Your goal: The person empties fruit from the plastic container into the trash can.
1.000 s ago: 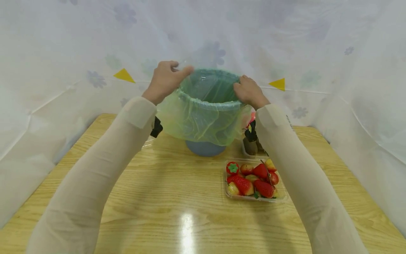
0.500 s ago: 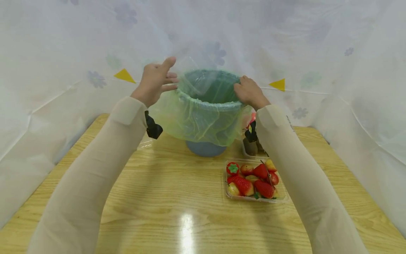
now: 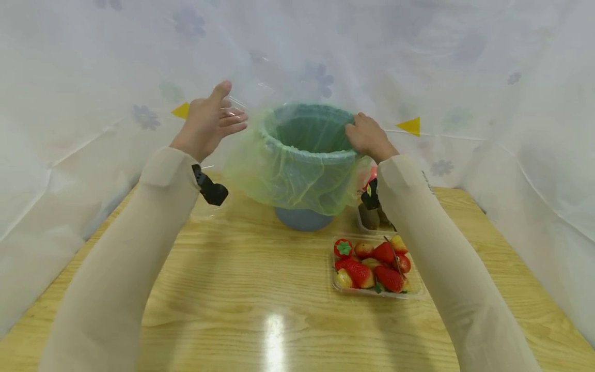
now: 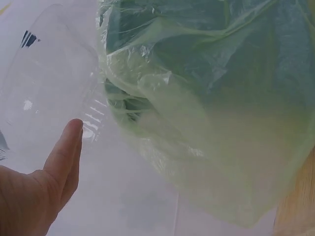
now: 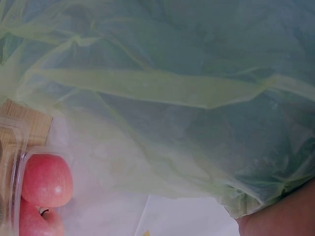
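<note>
A blue bin stands at the back of the wooden table, lined with a thin green bag folded down over its rim. My right hand grips the rim and bag on the right side, fingers curled over the edge. My left hand is raised left of the bin, apart from it. It holds a clear plastic container between thumb and outstretched fingers. The bag fills the left wrist view. The right wrist view shows the bag close up.
A clear tray of strawberries lies in front of my right forearm. Behind that arm is a clear box with red apples. White flowered sheeting with small yellow flags encloses the table at the back and sides.
My left hand has left the bin's rim and moved left and up, fingers spreading, taking the clear container with it. The right hand stays on the rim.
</note>
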